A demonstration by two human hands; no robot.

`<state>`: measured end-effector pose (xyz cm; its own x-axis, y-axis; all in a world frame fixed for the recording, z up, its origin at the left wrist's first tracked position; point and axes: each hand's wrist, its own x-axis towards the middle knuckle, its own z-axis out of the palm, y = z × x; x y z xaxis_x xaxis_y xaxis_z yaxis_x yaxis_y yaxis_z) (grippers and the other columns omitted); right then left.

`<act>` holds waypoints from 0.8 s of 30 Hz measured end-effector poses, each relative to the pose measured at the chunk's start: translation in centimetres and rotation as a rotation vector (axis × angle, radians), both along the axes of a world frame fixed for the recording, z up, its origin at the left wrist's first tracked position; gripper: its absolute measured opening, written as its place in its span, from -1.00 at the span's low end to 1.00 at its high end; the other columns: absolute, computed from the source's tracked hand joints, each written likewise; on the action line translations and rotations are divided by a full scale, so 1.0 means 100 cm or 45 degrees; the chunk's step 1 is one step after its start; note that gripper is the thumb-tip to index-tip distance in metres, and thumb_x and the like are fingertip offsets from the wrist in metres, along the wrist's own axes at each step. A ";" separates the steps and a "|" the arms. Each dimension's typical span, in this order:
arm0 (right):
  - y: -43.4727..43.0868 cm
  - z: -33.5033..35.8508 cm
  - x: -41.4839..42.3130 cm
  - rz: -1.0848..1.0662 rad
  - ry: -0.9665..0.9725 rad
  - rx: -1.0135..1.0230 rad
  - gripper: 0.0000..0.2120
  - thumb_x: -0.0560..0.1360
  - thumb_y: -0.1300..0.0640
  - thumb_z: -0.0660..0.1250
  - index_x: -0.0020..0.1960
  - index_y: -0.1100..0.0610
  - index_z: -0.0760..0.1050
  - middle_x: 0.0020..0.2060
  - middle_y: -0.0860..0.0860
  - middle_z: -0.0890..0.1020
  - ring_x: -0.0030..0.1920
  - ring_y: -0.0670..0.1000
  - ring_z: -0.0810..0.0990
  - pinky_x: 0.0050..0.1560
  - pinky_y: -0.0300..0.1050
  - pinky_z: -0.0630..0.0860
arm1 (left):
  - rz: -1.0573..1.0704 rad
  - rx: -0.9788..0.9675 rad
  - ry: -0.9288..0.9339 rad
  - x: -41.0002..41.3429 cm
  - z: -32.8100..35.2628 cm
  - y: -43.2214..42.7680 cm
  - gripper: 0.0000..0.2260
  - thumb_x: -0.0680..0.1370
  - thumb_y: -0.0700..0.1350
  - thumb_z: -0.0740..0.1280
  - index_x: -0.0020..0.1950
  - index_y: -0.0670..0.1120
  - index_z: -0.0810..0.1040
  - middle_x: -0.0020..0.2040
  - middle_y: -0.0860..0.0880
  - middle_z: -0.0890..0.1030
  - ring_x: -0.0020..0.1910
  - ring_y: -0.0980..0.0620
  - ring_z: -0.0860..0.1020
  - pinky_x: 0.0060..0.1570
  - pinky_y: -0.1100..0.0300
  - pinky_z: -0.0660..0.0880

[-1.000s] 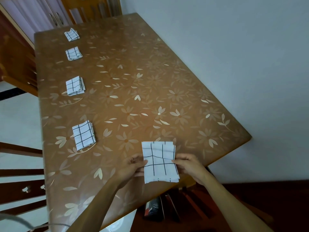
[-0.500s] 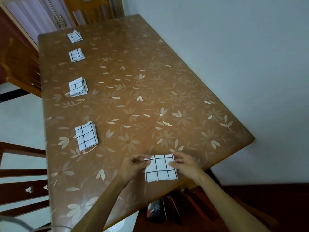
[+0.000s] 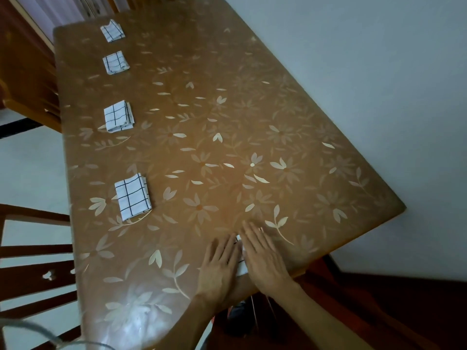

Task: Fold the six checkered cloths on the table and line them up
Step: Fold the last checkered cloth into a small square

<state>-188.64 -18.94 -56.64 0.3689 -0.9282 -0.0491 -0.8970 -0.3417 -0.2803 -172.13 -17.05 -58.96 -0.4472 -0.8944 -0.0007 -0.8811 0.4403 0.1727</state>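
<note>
Both my hands lie flat, fingers straight, pressing on a folded white checkered cloth (image 3: 241, 266) near the table's front edge. My left hand (image 3: 219, 263) covers its left part and my right hand (image 3: 262, 258) its right part, so only a thin strip shows between them. Several other folded checkered cloths lie in a line along the table's left side: the nearest cloth (image 3: 132, 195), the middle cloth (image 3: 118, 116), a farther cloth (image 3: 115, 62) and the farthest cloth (image 3: 112, 30).
The brown table (image 3: 252, 122) has a flower-patterned glossy top. Wooden chairs (image 3: 30, 274) stand at the left and the far end. A pale wall (image 3: 379, 72) runs along the table's right side. Dark floor lies below the front edge.
The cloth under my hands went from a longer rectangle to a smaller fold. My hands moved from holding its sides to lying flat on top. The view shifted closer.
</note>
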 end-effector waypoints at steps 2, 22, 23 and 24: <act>0.013 -0.013 0.002 0.151 0.100 0.066 -0.46 0.63 -0.01 -0.01 0.56 0.16 0.15 0.56 0.08 0.17 0.56 0.05 0.12 0.46 0.07 0.04 | 0.025 0.068 -0.025 -0.001 0.000 0.006 -0.42 0.58 0.15 0.26 0.49 -0.17 0.38 0.52 -0.12 0.33 0.52 -0.09 0.31 0.38 -0.20 0.22; -0.040 0.041 -0.030 -0.289 -0.465 0.525 -0.88 0.46 0.16 0.42 -0.14 -0.03 0.53 -0.04 -0.11 0.46 -0.04 -0.08 0.49 0.03 -0.15 0.49 | 0.671 0.609 0.940 0.003 0.046 -0.021 -0.69 0.49 -0.10 0.44 0.17 0.18 0.51 -0.05 0.16 0.62 -0.08 0.10 0.57 -0.11 0.17 0.53; -0.039 0.046 -0.030 -0.371 -0.614 0.601 -0.85 0.47 0.17 0.44 -0.17 -0.04 0.51 -0.08 -0.10 0.51 -0.10 -0.10 0.52 -0.01 -0.15 0.50 | 0.768 0.663 1.060 0.004 0.051 -0.023 -0.80 0.50 -0.10 0.45 0.07 0.13 0.58 -0.15 0.13 0.66 -0.16 0.09 0.60 -0.17 0.19 0.52; -0.036 0.054 -0.030 -0.443 -0.750 0.655 -0.86 0.47 0.16 0.45 -0.16 -0.03 0.51 -0.13 -0.09 0.56 -0.14 -0.10 0.54 -0.06 -0.15 0.51 | 0.839 0.705 1.157 0.006 0.056 -0.024 -0.93 0.53 -0.07 0.44 -0.01 0.06 0.63 -0.21 0.09 0.67 -0.20 0.08 0.62 -0.19 0.20 0.51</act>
